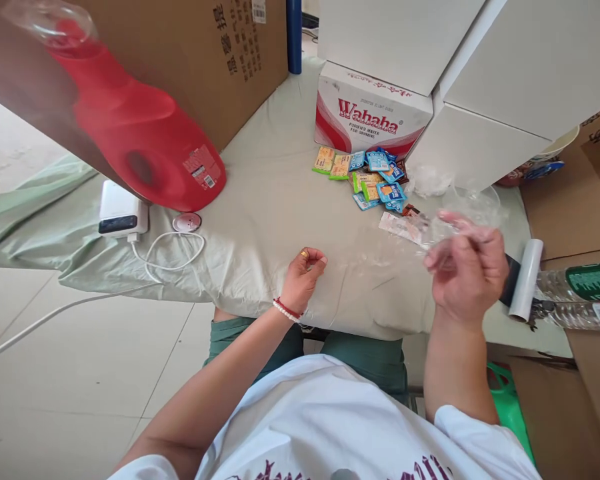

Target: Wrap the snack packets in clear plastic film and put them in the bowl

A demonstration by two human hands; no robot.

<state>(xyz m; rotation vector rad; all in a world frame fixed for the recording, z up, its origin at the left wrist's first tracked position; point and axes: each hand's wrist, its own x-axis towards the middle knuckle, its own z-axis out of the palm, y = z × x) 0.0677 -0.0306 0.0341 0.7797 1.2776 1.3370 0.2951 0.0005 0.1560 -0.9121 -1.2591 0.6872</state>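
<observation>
My right hand (467, 267) is raised over the right side of the covered surface, its thumb and fingers pinched on a piece of clear plastic film (434, 233). The film hangs partly in front of a pale printed wrapper (400, 225). My left hand (305, 277) rests near the front edge, fingers curled together, with nothing visible in them. It wears a ring and a beaded bracelet. Beyond my hands lies a pile of small snack packets (375, 177), yellow-green, blue and brown. Crumpled clear plastic (473, 203) lies behind my right hand.
A Wahaha water carton (373, 117) stands behind the packets, against white cabinets (495, 130). At left are a large red jug (145, 133), a white power bank (123, 210) with a cable, and a cardboard box (195, 60). Plastic bottles (580, 287) and a white roll (527, 280) lie at right.
</observation>
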